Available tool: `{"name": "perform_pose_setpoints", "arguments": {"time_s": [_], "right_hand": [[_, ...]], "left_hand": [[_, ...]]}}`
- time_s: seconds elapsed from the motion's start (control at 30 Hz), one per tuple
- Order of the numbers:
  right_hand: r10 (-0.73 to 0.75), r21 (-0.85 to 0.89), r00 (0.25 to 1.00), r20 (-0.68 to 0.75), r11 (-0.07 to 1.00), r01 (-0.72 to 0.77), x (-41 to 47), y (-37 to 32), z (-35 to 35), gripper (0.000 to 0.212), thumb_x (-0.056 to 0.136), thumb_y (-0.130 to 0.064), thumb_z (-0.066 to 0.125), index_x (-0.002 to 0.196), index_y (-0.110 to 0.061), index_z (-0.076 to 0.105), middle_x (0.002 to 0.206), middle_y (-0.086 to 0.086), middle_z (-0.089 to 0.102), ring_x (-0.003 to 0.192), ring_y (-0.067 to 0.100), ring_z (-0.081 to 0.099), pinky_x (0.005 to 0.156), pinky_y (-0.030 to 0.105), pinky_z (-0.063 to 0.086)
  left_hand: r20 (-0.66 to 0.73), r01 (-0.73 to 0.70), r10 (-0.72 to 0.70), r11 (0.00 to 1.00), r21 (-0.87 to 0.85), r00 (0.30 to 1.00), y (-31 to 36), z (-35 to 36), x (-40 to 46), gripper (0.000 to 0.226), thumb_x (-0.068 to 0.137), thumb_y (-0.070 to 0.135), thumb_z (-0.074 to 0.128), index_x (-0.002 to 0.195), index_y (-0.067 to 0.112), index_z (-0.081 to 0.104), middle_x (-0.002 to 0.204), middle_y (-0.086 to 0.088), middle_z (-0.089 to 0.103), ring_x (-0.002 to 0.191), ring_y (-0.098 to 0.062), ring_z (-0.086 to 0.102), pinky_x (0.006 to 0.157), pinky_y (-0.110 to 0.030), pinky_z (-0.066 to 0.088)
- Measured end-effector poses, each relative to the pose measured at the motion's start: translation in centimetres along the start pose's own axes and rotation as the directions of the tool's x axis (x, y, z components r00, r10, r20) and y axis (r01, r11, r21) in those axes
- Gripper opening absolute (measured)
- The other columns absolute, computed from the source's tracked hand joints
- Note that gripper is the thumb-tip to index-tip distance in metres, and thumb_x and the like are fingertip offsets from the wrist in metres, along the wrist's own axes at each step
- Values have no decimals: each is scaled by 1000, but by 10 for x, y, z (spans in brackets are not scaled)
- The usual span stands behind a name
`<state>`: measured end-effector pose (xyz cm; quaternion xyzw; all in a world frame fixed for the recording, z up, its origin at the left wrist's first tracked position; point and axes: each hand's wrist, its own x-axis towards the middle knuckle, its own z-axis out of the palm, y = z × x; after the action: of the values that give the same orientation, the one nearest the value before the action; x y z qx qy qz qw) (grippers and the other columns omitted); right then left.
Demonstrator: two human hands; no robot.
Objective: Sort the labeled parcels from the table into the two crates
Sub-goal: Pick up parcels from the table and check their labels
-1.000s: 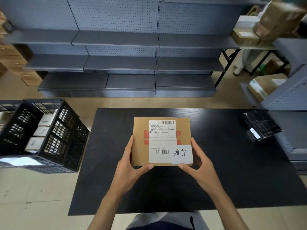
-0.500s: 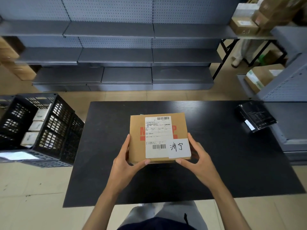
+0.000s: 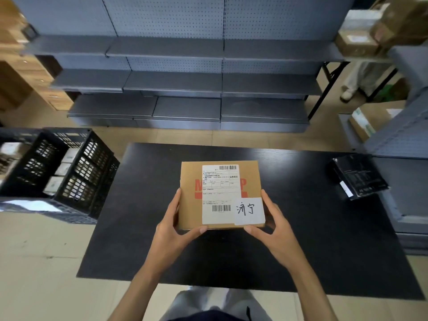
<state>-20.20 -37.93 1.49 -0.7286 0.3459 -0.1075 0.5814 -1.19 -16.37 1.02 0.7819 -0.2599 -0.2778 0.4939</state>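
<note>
Black rectangular table (image 3: 148, 239), grey metal shelving (image 3: 185, 77) behind, black plastic crate (image 3: 76, 181) left. Both hands, left hand (image 3: 172, 228) and right hand (image 3: 275, 228), grasp brown cardboard parcel (image 3: 192, 195) with white labels.

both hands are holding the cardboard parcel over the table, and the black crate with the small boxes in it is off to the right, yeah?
Not quite. Both the left hand and right hand do hold the cardboard parcel over the table, but the black crate with small boxes in it sits off to the left, as the head view shows.
</note>
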Motion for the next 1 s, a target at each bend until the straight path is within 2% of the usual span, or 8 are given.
{"name": "perform_pose_setpoints", "arguments": {"time_s": [0.27,0.5,0.63,0.73,0.83,1.0], "right_hand": [[3,-3,999,53,1000,-3,0,16,-34,98,82,-32,86,152,-60,23,142,-28,48,138,0,42,113,43,44],[-1,19,984,180,1000,-2,2,17,-18,92,87,-32,80,149,-64,21,140,-28,50,130,-10,45,100,20,43],[-29,5,956,291,1000,29,8,3,19,87,89,-33,78,147,-67,23,139,-33,50,130,-6,48,104,26,43],[-35,-10,929,369,999,42,12,-13,56,83,90,-34,77,146,-67,25,140,-31,50,130,-1,51,100,27,46],[-57,-28,888,456,997,79,11,-30,101,82,90,-38,76,146,-66,23,140,-31,50,130,-3,51,101,27,49],[-89,-61,815,572,987,150,1,-59,193,82,84,-51,74,147,-65,22,144,-25,51,133,-7,47,96,19,45]], "left_hand": [[-40,34,-34,999,-14,999,13,35,-11,109,79,36,89,161,47,17,152,36,38,138,6,42,103,-31,55],[-154,84,-95,993,-80,983,6,22,-43,99,79,37,88,155,51,27,150,34,41,139,4,43,95,-21,53],[-255,134,-162,983,-124,953,-8,-7,-69,96,78,41,88,152,56,29,147,37,42,136,5,45,97,-26,49],[-350,157,-209,973,-171,913,-18,-32,-93,91,81,41,81,155,51,29,140,42,47,131,9,49,97,-25,49],[-435,157,-239,964,-216,868,-35,-61,-116,85,85,37,76,157,43,31,132,45,51,125,12,53,98,-30,51],[-535,126,-269,949,-288,801,-87,-131,-161,81,89,27,79,156,41,36,143,29,54,131,-2,54,101,-41,56]]}}
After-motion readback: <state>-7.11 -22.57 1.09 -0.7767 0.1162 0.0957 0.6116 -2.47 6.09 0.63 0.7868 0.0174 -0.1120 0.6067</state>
